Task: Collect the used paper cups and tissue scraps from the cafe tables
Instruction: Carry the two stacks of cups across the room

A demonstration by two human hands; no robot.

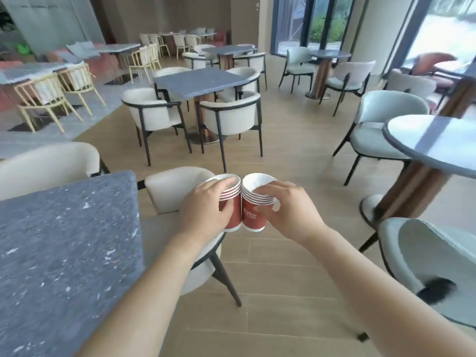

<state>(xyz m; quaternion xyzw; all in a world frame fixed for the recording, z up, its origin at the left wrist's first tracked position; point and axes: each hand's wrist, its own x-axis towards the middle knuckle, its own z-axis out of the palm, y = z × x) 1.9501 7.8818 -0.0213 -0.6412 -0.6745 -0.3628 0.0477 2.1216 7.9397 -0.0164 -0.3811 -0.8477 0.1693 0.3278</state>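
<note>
Two stacks of red paper cups, side by side and touching, held in the air over a chair (pixel 177 191). Left hand (pixel 203 210) wraps its stack (pixel 230 202), right hand (pixel 288 210) pinches the other stack (pixel 253 212) at the rims. Grey table (pixel 64 240) sits left.

Only two forearms and two hands of the person are in view. Both forearms are bare from the lower edge of the picture up to the wrists: no sleeve, cuff or glove shows on either. The bare left hand (pixel 203 207) carries no ring, watch, strap or bracelet on the parts that can be seen, and its wrist is plain. The bare right hand (pixel 291 210) is likewise unadorned, with a plain wrist. The nails that show are short and unpainted. Motion blur softens the edges of both forearms near the bottom of the picture.
</note>
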